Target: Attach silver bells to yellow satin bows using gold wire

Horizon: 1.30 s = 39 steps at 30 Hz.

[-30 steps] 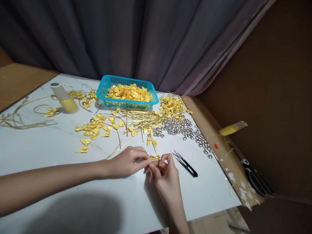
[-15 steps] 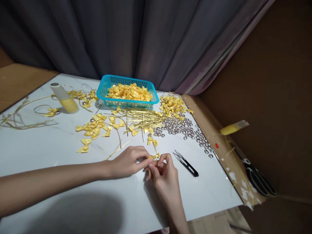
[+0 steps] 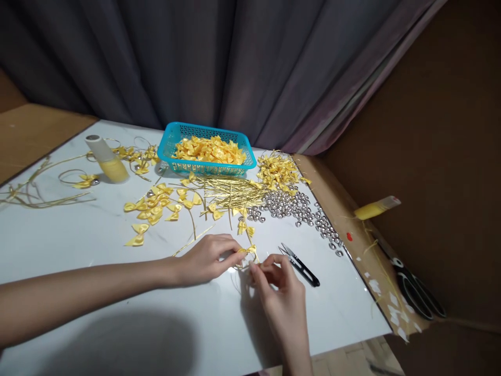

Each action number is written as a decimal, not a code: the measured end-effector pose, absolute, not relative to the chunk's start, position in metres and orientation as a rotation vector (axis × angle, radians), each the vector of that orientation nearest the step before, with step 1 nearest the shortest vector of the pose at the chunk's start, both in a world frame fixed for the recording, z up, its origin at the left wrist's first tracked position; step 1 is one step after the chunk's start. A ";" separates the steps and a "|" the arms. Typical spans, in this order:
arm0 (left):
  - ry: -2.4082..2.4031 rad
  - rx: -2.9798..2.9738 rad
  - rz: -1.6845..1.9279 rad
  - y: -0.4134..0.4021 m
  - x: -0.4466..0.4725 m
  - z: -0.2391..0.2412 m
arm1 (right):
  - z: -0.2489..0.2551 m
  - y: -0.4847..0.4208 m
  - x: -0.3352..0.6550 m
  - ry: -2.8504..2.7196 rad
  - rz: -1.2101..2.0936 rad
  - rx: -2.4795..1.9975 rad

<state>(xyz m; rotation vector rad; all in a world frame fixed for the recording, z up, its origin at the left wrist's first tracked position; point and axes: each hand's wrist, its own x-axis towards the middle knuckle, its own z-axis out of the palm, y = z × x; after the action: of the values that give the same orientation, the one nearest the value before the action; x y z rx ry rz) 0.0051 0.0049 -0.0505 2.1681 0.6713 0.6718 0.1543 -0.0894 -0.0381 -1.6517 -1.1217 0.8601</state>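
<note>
My left hand (image 3: 209, 258) pinches a small yellow ribbon bow (image 3: 250, 249) between thumb and forefinger, just above the white tabletop. To its right, my right hand (image 3: 279, 284) has its thumb and fingers closed on a thin gold cord that loops from the bow. Beyond my hands lie loose yellow bows (image 3: 152, 203), a bundle of gold cords (image 3: 233, 191) and a heap of small silver beads (image 3: 287, 203). Black thread snips (image 3: 301, 266) rest beside my right hand, blades pointing away.
A blue basket (image 3: 207, 166) of yellow bows stands at the back. Left of it leans a spool of yellow thread (image 3: 111, 164). More corded bows (image 3: 277, 171) are piled at right. Large scissors (image 3: 417, 292) and another yellow spool (image 3: 376, 208) lie past the table's right edge.
My right hand has drawn away to the right from my left, pulling the cord into view between them. My left hand keeps its pinch on the bow.
</note>
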 end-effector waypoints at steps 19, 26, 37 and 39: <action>0.573 2.186 0.727 0.003 0.004 -0.051 | -0.043 -0.087 0.159 -1.510 0.357 -1.681; 0.542 2.234 0.779 0.004 0.003 -0.054 | -0.035 -0.092 0.163 -1.107 0.982 -1.666; 0.435 2.290 0.821 0.003 0.003 -0.059 | -0.017 -0.090 0.171 -1.225 1.472 -1.602; 0.398 2.313 0.806 0.003 0.003 -0.060 | -0.011 -0.086 0.171 -1.307 1.462 -1.626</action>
<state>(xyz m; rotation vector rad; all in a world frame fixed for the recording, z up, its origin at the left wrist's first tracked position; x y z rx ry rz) 0.0028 0.0031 -0.0595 2.3127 0.3978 0.8064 0.1709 -0.0863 -0.0109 -1.6260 -1.3065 1.4624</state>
